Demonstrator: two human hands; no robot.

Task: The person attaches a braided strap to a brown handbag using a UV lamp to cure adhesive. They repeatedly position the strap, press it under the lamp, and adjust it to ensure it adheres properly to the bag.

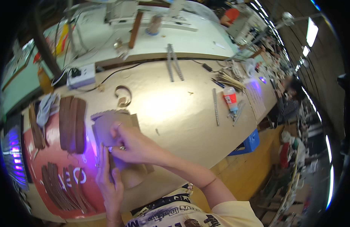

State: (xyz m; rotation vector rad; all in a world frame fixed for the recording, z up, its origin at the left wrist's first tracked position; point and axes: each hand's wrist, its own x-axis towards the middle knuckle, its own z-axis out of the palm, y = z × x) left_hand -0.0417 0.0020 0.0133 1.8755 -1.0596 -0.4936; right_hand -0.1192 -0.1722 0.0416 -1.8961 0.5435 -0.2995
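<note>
Both hands on grey-brown leather piece (106, 126), lying on cardboard sheet (135, 121) at bench (171, 109) near edge. Right hand (127, 142) fingers curled, pinching small tool onto leather. Left hand (108, 178) fingers straight, together, pressing flat.

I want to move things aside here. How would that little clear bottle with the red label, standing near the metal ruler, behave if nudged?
The bottle stands upright, tall and narrow, so it probably tips easily. It looks like light plastic. Once down, its round body would likely roll toward the ruler.

Both hands, left (108, 178) and right (131, 145), press a brown leather piece (105, 126) on the workbench (171, 109).
</note>
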